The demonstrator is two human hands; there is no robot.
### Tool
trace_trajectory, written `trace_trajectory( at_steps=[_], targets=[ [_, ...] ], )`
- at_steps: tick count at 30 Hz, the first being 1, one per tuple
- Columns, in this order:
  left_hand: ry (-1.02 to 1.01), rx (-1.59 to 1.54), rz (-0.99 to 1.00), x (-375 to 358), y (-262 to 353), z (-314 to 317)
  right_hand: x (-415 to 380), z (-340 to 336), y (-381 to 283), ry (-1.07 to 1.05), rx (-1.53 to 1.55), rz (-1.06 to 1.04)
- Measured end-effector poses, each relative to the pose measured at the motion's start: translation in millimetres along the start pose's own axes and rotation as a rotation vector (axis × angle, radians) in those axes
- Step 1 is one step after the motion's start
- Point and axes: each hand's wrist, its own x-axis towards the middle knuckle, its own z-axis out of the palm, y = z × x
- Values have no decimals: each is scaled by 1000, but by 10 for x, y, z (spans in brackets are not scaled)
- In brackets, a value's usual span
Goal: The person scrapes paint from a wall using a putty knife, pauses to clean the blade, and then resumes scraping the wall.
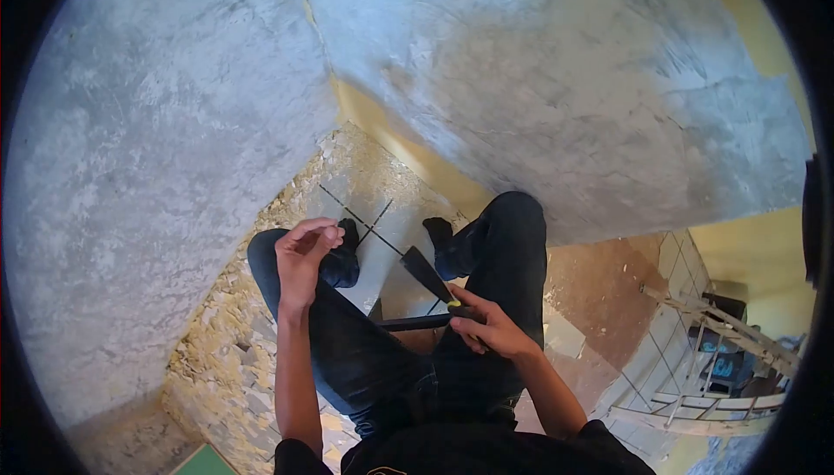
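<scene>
My right hand (pixel 488 326) is wrapped round the handle of a putty knife (pixel 424 275), over my right thigh. The dark blade widens away from the hand and points up and left, towards the floor between my feet. A bit of yellow shows on the handle by my fingers. Above my left knee, my left hand (pixel 306 247) is raised with its fingers curled in and the thumb pressed to them. Whether anything small is pinched there, I cannot make out. Neither hand touches the walls.
Grey plastered walls (pixel 174 128) meet at a corner ahead, with a bare yellow strip low down. Flaked yellow chips (pixel 234 336) litter the floor on the left. Grey floor tiles (pixel 373 249) lie under my feet. A wooden ladder (pixel 695 423) and dark items stand at the right.
</scene>
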Motion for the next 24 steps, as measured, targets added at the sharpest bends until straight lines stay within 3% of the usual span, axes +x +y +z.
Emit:
trace_trajectory(
  at_steps=[4, 6, 10, 13, 20, 24],
  targets=[
    [-74, -5, -69, -131, -264, 94, -7, 28, 89, 171, 54, -7],
    [-267, 150, -24, -160, -355, 257, -4, 53, 79, 246, 67, 3],
    [-359, 309, 87, -279, -356, 558, -56, 96, 39, 99, -27, 4],
    [-498, 299, -147, -250, -244, 576, -86, 144, 17, 8, -49, -6],
    [-489, 278, -111, -341, -150, 432, -85, 145, -10, -60, -147, -48],
    [-324, 83, -80, -399, -209, 308, -92, 170, -41, 13, -278, -46]
  ],
)
